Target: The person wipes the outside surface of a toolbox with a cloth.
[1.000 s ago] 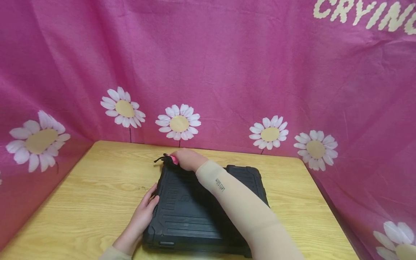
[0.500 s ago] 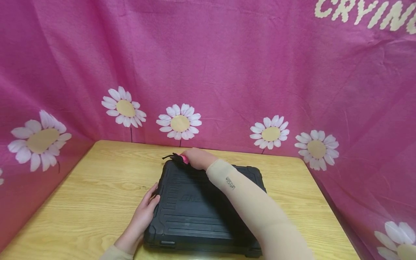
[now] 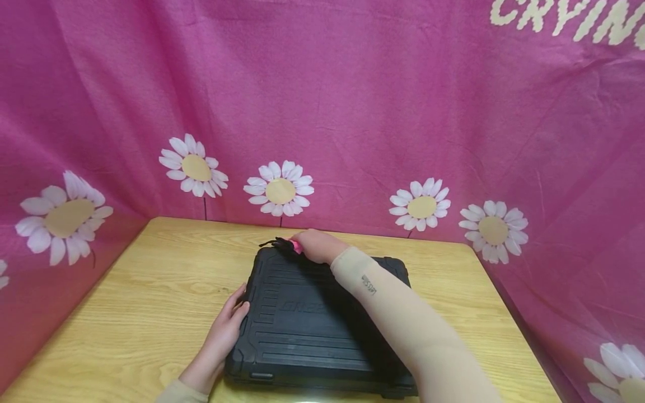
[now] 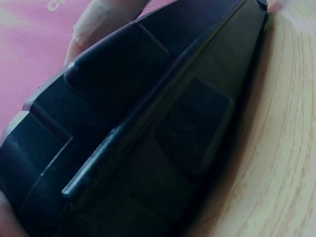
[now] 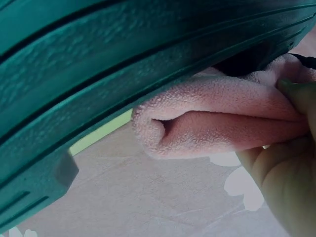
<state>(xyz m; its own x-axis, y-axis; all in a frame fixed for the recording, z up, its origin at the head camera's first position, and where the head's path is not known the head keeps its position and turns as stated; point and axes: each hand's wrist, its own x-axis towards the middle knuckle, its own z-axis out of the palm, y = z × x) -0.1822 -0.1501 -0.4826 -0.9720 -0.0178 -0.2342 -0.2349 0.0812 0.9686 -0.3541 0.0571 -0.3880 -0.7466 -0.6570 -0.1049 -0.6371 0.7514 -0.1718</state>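
A black hard plastic case (image 3: 302, 319) with a ribbed lid lies closed on the wooden table. Against its left side rests my left hand (image 3: 227, 324), thumb at the lid's edge and fingers extended along the side. My right hand (image 3: 318, 245) is at the far edge of the case and grips a folded pink cloth (image 3: 297, 245). The fluffy folds of the cloth (image 5: 207, 113) lie right along the ribbed edge in the right wrist view, pinched between thumb and fingers. A black cord-like piece (image 3: 277, 243) sticks out beside the cloth.
Pale wooden tabletop (image 3: 151, 296) surrounds the case. A pink curtain (image 3: 342, 112) printed with daisies hangs behind the table and on both sides. The right forearm in a beige sleeve (image 3: 403, 324) crosses over the case's right part.
My right hand has slid rightward along the far edge of the case, with the cloth and black piece moving along. My left hand has kept its place on the left side.
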